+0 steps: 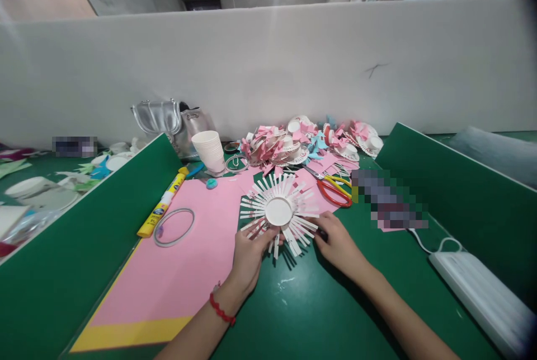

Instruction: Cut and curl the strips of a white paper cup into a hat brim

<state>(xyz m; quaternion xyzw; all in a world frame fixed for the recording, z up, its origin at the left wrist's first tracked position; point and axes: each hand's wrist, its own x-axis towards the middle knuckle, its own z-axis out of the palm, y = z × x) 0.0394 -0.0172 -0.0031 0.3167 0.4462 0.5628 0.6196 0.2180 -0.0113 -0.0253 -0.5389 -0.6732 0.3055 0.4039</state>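
Note:
A white paper cup [279, 211], its wall cut into many narrow strips, is fanned out flat like a sun around its round base. My left hand [254, 253] grips its lower left edge, thumb on top of the strips. At the right edge of the cup, my right hand [334, 239] is closed with its fingertips at the strips; a dark patch shows between thumb and fingers, too unclear to name. Under the cup's upper left part lies a pink paper sheet [201, 253]. Scissors with red and yellow handles [333, 192] lie just behind my right hand.
A yellow glue tube [161, 206] and a tape ring [174, 227] lie left, near a stack of paper cups [208, 150]. Behind is a heap of pink and white paper crafts [281, 144]. Green dividers [104, 209] flank the table; a white face mask [482, 293] lies right.

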